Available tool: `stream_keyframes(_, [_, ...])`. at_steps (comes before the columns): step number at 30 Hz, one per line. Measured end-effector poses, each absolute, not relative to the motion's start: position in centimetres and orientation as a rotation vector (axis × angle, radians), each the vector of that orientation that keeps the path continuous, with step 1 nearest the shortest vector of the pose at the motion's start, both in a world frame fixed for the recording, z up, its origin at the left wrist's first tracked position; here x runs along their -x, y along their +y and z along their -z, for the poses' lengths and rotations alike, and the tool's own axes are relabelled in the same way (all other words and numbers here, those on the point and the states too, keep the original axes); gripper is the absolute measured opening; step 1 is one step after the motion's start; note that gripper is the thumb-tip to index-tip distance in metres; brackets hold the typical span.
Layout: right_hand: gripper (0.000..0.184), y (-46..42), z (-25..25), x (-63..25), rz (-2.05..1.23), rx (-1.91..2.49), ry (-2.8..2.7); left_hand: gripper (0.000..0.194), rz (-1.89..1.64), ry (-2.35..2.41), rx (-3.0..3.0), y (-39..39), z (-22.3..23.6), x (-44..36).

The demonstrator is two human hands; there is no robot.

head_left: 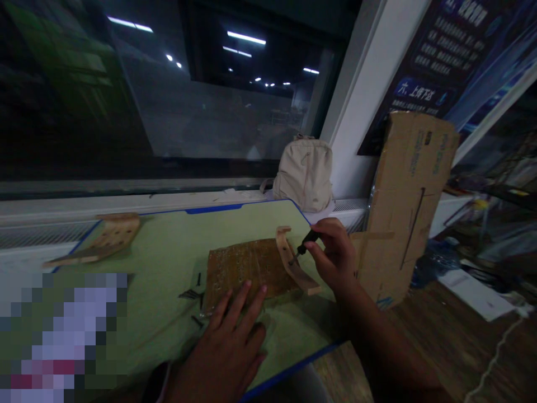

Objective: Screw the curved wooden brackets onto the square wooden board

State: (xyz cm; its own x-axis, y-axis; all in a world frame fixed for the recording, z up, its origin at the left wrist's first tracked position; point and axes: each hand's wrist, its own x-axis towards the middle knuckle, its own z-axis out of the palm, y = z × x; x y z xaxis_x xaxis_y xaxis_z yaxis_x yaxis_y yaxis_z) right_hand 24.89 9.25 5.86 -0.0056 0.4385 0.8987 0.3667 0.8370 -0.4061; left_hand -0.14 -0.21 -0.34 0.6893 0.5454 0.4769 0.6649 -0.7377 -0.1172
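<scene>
Fingers of the right hand [338,257] are closed in a narrow pinch, thumb and forefinger gripping a small black-handled screwdriver [309,242] near the end of its handle. The right forearm enters from the lower right of the frame and rises diagonally to the upper left, the hand held above the tabletop to the right of centre.

The screwdriver slants down to the left, its metal tip at the middle of a curved, light-brown wooden strip [300,277]. Whether the tip is seated in a screw is too small to tell. The strip lies right of centre, along the right end of a brown rectangular panel with a glossy surface [251,257]; one dark spot shows above the tip.

The left hand [232,341] comes from the bottom edge of the frame, palm down, its fingers moderately spread and extended, fingertips on the panel's lower part. It holds nothing visible.

Loose dark screws [191,294] lie just left of the panel on the pale green tabletop with blue edging [168,252]. A second curved wooden piece with dark holes [117,232] lies at the tabletop's far left corner.
</scene>
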Motion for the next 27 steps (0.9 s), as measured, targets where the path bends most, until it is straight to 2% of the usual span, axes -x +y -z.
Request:
stream_keyframes(3, [0.031,9.21,-6.02,-24.99,-0.161,0.632,-1.732,0.029,0.638,-0.944,2.626,-0.10,0.51,0.17])
stream_keyframes(7, [0.030,9.50,-5.82,-24.68,-0.364,0.621,-1.598,0.029,0.645,-0.945,2.648,-0.05,0.70,0.20])
stream_keyframes(11, [0.034,9.84,-5.63,-24.62,-0.279,0.604,-1.486,0.030,0.640,-0.961,2.662,-0.16,0.45,0.20])
stream_keyframes(15, [0.025,9.64,-5.78,-24.85,-0.264,0.633,-1.616,0.030,0.634,-0.954,2.652,-0.13,0.22,0.17])
stream_keyframes(21, [0.018,9.67,-5.59,-24.75,-0.497,0.659,-1.524,0.032,0.650,-0.945,2.634,-0.04,0.36,0.19])
stream_keyframes(25, [0.024,9.86,-5.53,-24.87,-0.282,0.717,-1.422,0.031,0.644,-0.935,2.623,-0.05,0.46,0.18])
stream_keyframes(27, [0.019,9.74,-5.71,-25.04,-0.189,0.711,-1.500,0.030,0.635,-0.940,2.623,-0.09,0.43,0.16])
